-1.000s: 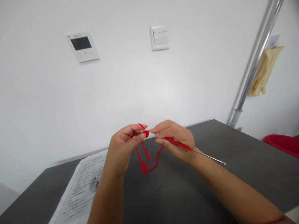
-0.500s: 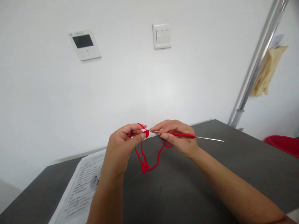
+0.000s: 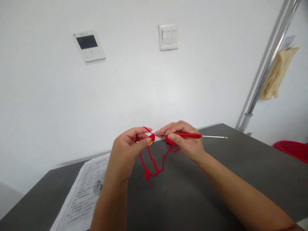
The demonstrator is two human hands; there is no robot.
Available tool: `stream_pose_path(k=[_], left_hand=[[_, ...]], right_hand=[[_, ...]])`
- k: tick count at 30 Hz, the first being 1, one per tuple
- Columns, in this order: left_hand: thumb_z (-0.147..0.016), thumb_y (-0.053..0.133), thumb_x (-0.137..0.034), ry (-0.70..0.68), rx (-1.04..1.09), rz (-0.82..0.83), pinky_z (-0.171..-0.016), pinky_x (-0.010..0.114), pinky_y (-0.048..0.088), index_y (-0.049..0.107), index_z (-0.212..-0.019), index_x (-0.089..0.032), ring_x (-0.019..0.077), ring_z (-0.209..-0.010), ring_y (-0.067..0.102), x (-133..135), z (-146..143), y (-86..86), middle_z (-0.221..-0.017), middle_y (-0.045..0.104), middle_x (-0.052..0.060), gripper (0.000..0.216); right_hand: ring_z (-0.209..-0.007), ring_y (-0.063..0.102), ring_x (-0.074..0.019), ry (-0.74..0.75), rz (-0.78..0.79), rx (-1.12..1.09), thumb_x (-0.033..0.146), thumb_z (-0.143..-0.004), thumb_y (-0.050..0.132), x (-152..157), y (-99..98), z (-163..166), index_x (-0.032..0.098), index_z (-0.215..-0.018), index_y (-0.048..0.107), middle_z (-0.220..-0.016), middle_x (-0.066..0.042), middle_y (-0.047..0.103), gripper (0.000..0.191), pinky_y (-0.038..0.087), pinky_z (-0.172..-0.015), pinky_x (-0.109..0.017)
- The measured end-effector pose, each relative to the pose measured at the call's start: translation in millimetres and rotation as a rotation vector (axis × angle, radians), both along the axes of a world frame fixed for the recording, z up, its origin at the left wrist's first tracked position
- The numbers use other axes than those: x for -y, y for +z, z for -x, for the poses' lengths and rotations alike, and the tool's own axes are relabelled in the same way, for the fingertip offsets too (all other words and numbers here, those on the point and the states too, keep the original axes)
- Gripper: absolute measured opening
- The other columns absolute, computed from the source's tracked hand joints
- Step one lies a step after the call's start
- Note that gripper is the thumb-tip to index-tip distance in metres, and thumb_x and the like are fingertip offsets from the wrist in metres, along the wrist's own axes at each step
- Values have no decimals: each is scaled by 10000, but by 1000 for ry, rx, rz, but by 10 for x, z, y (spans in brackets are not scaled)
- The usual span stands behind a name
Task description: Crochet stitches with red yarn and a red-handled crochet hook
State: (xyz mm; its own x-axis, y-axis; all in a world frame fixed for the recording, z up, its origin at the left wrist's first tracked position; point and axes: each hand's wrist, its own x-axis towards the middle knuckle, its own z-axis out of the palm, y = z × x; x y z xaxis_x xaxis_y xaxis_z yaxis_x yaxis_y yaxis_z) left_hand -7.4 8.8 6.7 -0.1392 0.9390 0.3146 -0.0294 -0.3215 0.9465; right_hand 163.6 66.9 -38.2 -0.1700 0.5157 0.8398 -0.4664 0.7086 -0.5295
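Hook [image 3: 187, 135] is in the right hand [image 3: 189, 141], pinched between thumb and fingers, pen-style. Red handle, metal shaft out both ends; rear end sticks out past the hand, near level. Front tip is at the edge of the red knit piece [image 3: 152, 137]; too small to tell if it's through a stitch.

Left hand [image 3: 127, 142] has that piece pinched between thumb and fingertips, held up above the far edge of the table [image 3: 192, 192]. Index runs above the thumb with a strand over it, slanting down to the piece. Lower left fingers look curled; exact pose hidden. Small yellow bit [image 3: 151, 143] shows at the underside of the piece, just beside the thumb.

Red yarn [image 3: 163, 162] hangs below the hands in loose lines, with a small tangle [image 3: 147, 174] under the left hand. Red bundle [image 3: 169, 140] sits behind the right thumb, partly hidden.

Printed sheet [image 3: 89, 186] lies on the table, partly covered by the left forearm. Wall [image 3: 132, 89] behind carries a screen panel [image 3: 89, 46] and a light switch [image 3: 168, 37]. Metal pole [image 3: 267, 67] at right, yellowish cloth [image 3: 276, 75] hanging beside it, red tub [image 3: 292, 150] beyond the table.
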Motion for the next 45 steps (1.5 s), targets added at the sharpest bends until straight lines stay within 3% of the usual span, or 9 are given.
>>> stream_pose_path(k=[8, 13, 19, 24, 29, 33, 40, 45], left_hand=[[-661, 817, -232, 68, -157, -46, -741, 312, 502, 817, -832, -204, 178, -755, 663, -6, 42, -59, -785, 767, 30, 173], [-730, 784, -249, 192, -332, -101, -791, 348, 485, 813, -911, -222, 209, -823, 668, 12, 8, -78, -826, 765, 25, 185], [-795, 719, -204, 298, -530, -252, -812, 343, 482, 785, -935, -242, 197, -813, 646, 73, -34, -69, -915, 758, 18, 159], [-823, 657, -150, 379, -709, -441, -790, 336, 490, 746, -894, -253, 208, -813, 656, 102, -58, -64, -896, 748, 15, 154], [-829, 619, -118, 400, -814, -528, -819, 368, 482, 713, -841, -252, 237, -830, 677, 142, -119, -33, -834, 755, 20, 164], [-820, 627, -127, 381, -776, -531, -821, 374, 486, 736, -857, -254, 241, -825, 681, 141, -165, -43, -835, 758, 22, 171], [-780, 767, -278, 367, -409, -235, -880, 368, 499, 762, -1038, -228, 238, -914, 689, 25, -186, -156, -930, 772, 33, 263], [-783, 770, -264, 286, -254, -190, -844, 344, 513, 758, -1063, -199, 215, -901, 683, -67, -198, -228, -929, 763, 41, 288]], right_hand=[[-941, 773, -172, -11, -262, 166, 194, -927, 725, -74, 44, -161, 188, -916, 737, -1008, -98, 809, 18, 632, -806, -288], [-915, 762, -167, -112, -314, 300, 152, -936, 688, -42, 92, -230, 170, -895, 713, -1014, -126, 796, 51, 615, -772, -271], [-890, 751, -156, -216, -392, 296, 162, -957, 658, 5, 97, -179, 173, -892, 692, -980, -114, 791, 75, 606, -770, -260], [-898, 747, -164, -334, -463, 355, 174, -979, 626, 46, 114, -171, 188, -894, 682, -956, -91, 787, 102, 607, -776, -270], [-918, 740, -165, -377, -552, 362, 161, -993, 596, 65, 140, -164, 197, -945, 663, -934, -77, 775, 90, 607, -807, -276], [-855, 701, -162, -401, -594, 305, 173, -992, 605, 37, 100, -112, 192, -949, 655, -879, -67, 736, 68, 591, -754, -269], [-933, 682, -174, -499, -606, 169, 168, -964, 647, -53, -43, -16, 198, -998, 659, -1006, -92, 719, 47, 594, -797, -295], [-918, 694, -188, -485, -628, 131, 176, -953, 663, -97, -57, -3, 196, -1027, 666, -990, -100, 735, 77, 602, -791, -323]])
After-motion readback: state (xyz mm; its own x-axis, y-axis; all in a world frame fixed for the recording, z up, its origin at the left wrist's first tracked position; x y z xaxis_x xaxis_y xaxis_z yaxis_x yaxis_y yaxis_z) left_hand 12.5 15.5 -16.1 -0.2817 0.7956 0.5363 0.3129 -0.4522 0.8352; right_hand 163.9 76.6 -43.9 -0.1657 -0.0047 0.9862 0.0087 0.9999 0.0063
